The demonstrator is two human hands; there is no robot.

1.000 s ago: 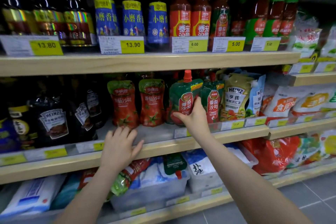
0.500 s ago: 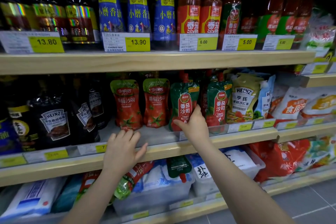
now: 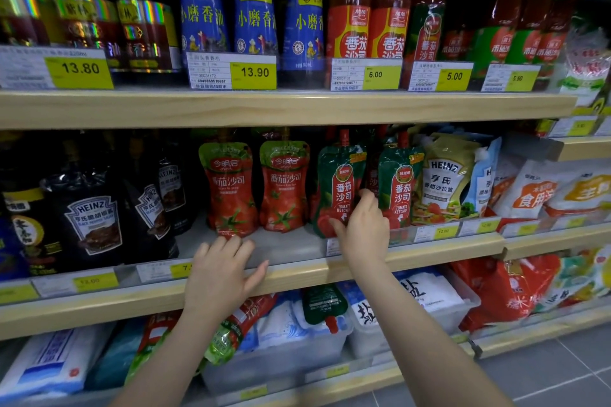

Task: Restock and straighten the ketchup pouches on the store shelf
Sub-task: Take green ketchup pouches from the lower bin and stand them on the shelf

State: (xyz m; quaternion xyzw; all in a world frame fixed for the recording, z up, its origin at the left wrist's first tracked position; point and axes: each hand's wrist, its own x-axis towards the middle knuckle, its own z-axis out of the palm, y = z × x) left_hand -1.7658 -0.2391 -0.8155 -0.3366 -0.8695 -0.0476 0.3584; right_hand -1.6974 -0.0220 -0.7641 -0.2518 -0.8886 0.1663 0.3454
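Far left, middle shelf [image 3: 297, 277]: dark Heinz black pepper sauce pouches [image 3: 92, 225] stand in shadow; the ones behind them are hard to make out, and the items at the frame edge are cut off.

Left hand [image 3: 220, 277]: released, fingers spread and fairly straight, lying on the front edge of the middle shelf. Its fingertips sit just below and in front of the left red ketchup pouch [image 3: 229, 188]; whether they touch it cannot be told. The hand covers part of a price label [image 3: 165, 269], leaving the figure unreadable.

Beside that pouch stands a second red ketchup pouch [image 3: 285, 185], upright, close to its neighbour. Both have their tops partly lost in the shadow under the upper shelf.

Right hand [image 3: 362, 228]: grasping the left green ketchup pouch [image 3: 337, 188] at its lower right, thumb on the front face, fingers reaching round the right edge into the gap. The fingertips are hidden behind the pouch. The pouch leans slightly left, red cap up. Another pouch in the gap behind is mostly concealed.

Just right of the hand stands the right green ketchup pouch [image 3: 400, 185], upright, its base hidden by the clear label rail. Next comes a Heinz salad dressing pouch [image 3: 444, 178], overlapping a blue-and-white pouch that is largely covered.

Lower shelf: an upside-down green pouch [image 3: 324, 307] lies on salt bags in a clear bin [image 3: 287, 357], partly blocked by the arms.
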